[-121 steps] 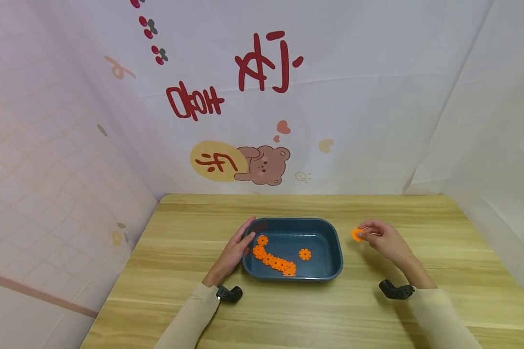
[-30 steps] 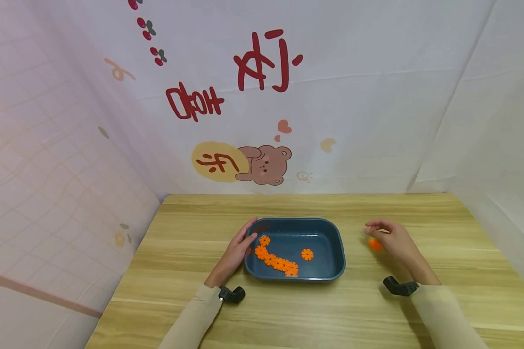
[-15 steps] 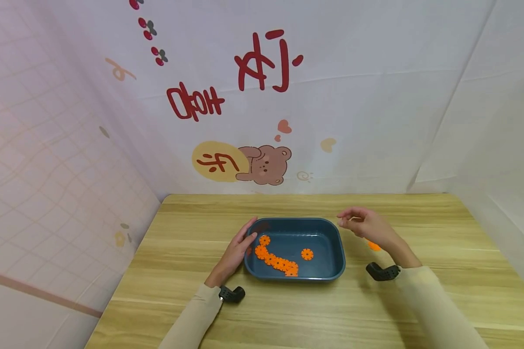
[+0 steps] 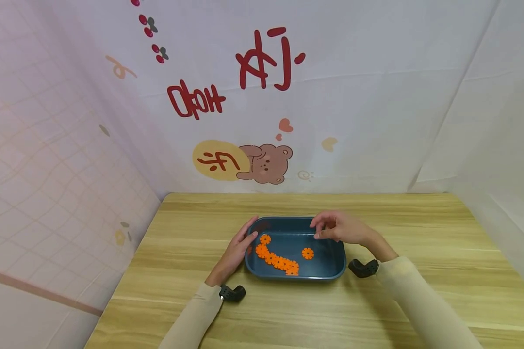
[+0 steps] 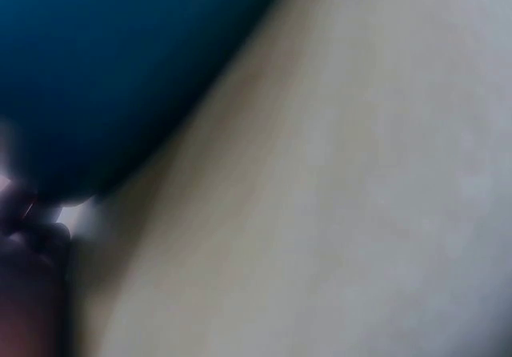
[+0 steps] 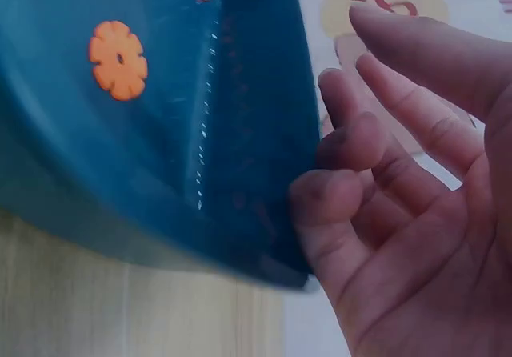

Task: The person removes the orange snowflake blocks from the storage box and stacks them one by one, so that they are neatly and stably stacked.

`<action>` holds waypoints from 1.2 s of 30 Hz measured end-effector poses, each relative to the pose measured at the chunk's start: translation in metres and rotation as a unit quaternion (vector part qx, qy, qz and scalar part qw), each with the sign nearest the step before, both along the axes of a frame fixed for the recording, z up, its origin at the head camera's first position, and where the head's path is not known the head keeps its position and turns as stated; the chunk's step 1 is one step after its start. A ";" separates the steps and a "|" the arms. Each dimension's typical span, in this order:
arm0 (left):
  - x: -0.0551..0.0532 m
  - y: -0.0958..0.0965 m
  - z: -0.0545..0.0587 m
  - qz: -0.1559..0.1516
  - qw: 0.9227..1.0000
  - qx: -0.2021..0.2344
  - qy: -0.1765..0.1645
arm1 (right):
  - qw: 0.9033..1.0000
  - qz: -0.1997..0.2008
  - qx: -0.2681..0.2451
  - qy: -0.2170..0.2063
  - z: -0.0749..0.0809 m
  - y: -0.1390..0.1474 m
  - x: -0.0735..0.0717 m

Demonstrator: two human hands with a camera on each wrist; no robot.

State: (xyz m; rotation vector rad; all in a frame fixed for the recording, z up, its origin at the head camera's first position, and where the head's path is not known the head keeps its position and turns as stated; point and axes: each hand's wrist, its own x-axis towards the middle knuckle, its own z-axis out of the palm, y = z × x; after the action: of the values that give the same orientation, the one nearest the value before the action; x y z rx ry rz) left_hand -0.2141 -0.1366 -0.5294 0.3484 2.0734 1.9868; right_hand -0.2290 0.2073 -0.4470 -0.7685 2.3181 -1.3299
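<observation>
A dark blue rectangular tray stands on the table. Its left wall is held by my left hand, the thumb over the rim and the fingers along the outside. Inside, orange notched snowflake discs lie in an overlapping row at the left. A single orange disc lies apart, right of the row. My right hand hovers over the tray's back right part, fingers loosely bent; the right wrist view shows nothing in them. The left wrist view is blurred, with the tray's side filling one corner.
The wood-grain table runs back to a printed cloth wall. More cloth hangs at the left and right. A black wrist camera sits beside the tray's right end, another at its lower left.
Earlier, my right hand pinched an orange disc right of the tray, then let it go on the table. Since then the hand has moved left over the tray. My left hand stays put.
</observation>
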 end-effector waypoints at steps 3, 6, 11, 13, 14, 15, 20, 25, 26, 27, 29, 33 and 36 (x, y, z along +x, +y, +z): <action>0.001 0.000 0.001 -0.001 1.000 -0.004 -0.001 | 1.000 0.023 0.012 -0.002 -0.001 -0.007 0.000; 0.001 0.000 0.004 -0.005 1.000 -0.007 -0.004 | 0.999 0.045 0.027 -0.003 -0.001 -0.013 0.000; 0.001 -0.001 0.013 -0.019 1.000 -0.017 -0.012 | 0.996 0.062 0.061 -0.006 -0.001 -0.019 0.001; 0.001 -0.001 0.015 -0.023 0.999 -0.018 -0.015 | 0.995 0.068 0.077 -0.007 -0.001 -0.021 0.001; 0.001 -0.001 0.015 -0.023 0.999 -0.018 -0.014 | 0.994 0.074 0.086 -0.004 -0.001 -0.022 0.001; 0.001 -0.001 0.015 -0.022 1.000 -0.017 -0.012 | 0.992 0.079 0.094 -0.001 -0.001 -0.022 0.001; -0.001 0.000 0.007 -0.004 1.000 -0.012 0.003 | 0.985 0.107 0.133 0.018 -0.003 -0.026 0.001; 0.000 0.000 0.002 0.005 1.000 -0.005 0.012 | 0.976 0.111 0.181 0.037 -0.004 -0.031 0.003; 0.000 0.000 0.002 0.005 1.000 -0.003 0.013 | 0.975 0.109 0.189 0.040 -0.005 -0.032 0.003; 0.000 0.000 0.002 0.004 1.000 -0.003 0.014 | 0.974 0.105 0.196 0.043 -0.006 -0.033 0.004; 0.000 -0.001 0.003 0.003 1.000 -0.006 0.014 | 0.972 0.095 0.207 0.048 -0.007 -0.035 0.005; -0.001 -0.001 0.001 0.001 1.000 -0.002 0.013 | 0.966 0.073 0.237 0.075 -0.013 -0.037 0.008; -0.001 0.000 0.000 0.001 1.000 0.003 0.012 | 0.958 0.062 0.261 0.098 -0.018 -0.039 0.010</action>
State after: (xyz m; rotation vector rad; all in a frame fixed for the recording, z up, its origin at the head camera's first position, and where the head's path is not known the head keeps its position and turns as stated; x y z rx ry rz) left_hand -0.2149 -0.1370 -0.5298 0.3736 2.0831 2.0003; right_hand -0.2188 0.1687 -0.4648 -0.8715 2.5539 -0.5586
